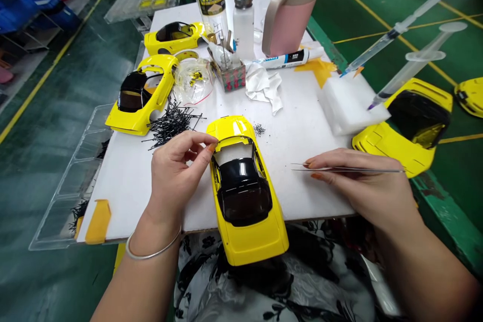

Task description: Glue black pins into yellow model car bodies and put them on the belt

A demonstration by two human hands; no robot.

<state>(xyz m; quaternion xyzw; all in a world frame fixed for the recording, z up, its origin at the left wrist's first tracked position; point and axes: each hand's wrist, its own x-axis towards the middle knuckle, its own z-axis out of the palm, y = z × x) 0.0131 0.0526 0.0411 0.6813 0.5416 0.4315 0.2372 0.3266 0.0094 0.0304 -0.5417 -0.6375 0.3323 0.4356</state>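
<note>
A yellow model car body (258, 244) with a black roof lies in front of me, its near end jutting past the table edge. My left hand (181, 166) is closed in a pinch, thumb and index finger at the left corner of its windscreen opening. Whether a tiny part is also between those fingertips, I cannot tell. Metal tweezers (362, 169) rest in my right hand (362, 181), their tips pointing left over the white board, apart from the car. Near their tips is a tiny dark speck. A scatter of tiny black bits (259, 130) lies just beyond the car.
Black sprue sticks (171, 123) are piled left, by two more yellow bodies (141, 95). A white foam block (350, 103) holds upright syringes (411, 65) at right. Behind stand a pink mug (290, 15), a pump bottle (244, 25), a glue tube (283, 59) and crumpled tissue (264, 85).
</note>
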